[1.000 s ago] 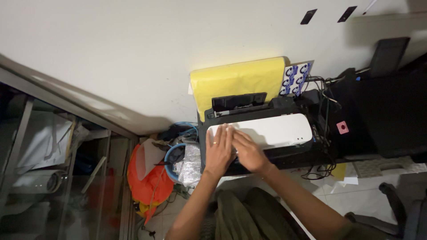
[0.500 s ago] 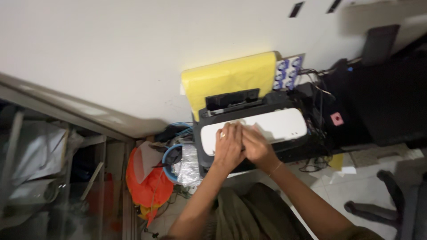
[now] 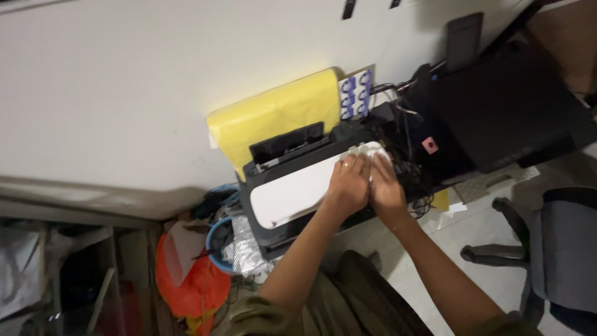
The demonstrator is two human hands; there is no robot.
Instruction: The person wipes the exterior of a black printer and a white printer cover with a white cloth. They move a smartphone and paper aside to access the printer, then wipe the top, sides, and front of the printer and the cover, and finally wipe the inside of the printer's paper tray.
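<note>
A black printer (image 3: 273, 239) with a white lid (image 3: 289, 196) stands against the wall. My left hand (image 3: 347, 185), with a ring on one finger, lies flat on the right end of the white lid. My right hand (image 3: 385, 190) rests beside it, touching the lid's right edge, fingers together. Neither hand holds anything. A yellow sheet (image 3: 273, 118) leans on the wall behind the printer's black rear tray (image 3: 286, 143).
Tangled black cables (image 3: 407, 168) and a large black box (image 3: 504, 106) sit right of the printer. An orange bag (image 3: 186, 280), a blue-rimmed tub (image 3: 214, 239) and crumpled foil (image 3: 242, 255) lie at left. A grey chair (image 3: 553, 249) stands at right. A sticker sheet (image 3: 356, 93) leans on the wall.
Both hands have slid from the left part of the white lid to its right end. The camera view has swung, so the printer now looks tilted.
</note>
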